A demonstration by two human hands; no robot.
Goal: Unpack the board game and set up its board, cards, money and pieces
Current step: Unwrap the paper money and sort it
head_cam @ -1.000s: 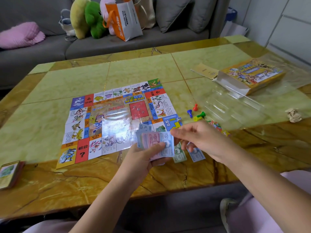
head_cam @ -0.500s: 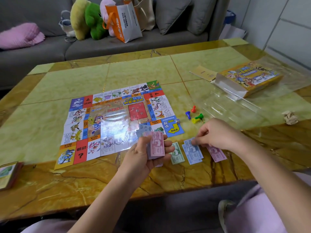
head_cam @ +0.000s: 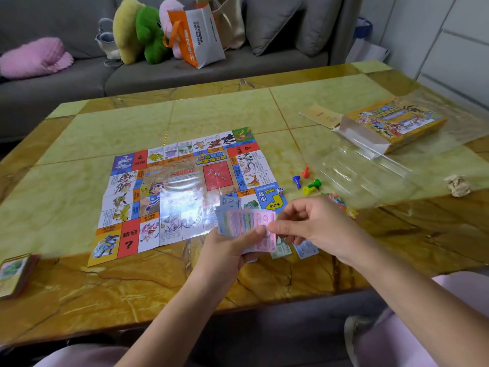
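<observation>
With the left hand [head_cam: 225, 250] closed on the fan of play money [head_cam: 246, 223], we pinch only the top pink note [head_cam: 266, 231] in the right hand [head_cam: 315, 223] grip and lay it by the sorted notes [head_cam: 304, 249] on the worktop [head_cam: 264, 274].

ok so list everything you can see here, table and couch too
game board: 1, multicoloured, flat on table, centre-left
play money: fanned stack, pink and blue, in left hand
loose notes: a few, green and blue, on table under right hand
pawns: 4, red, blue, green, yellow, right of board
die: 1, white, at board's right edge
game box: 1, yellow, far right
card deck: 1, left edge
crumpled paper: 1, beige, right
plush toys: 3, yellow, green, pink, on couch
paper bag: 1, orange and white, on couch
left hand: holds money
right hand: pinches the top pink note
</observation>
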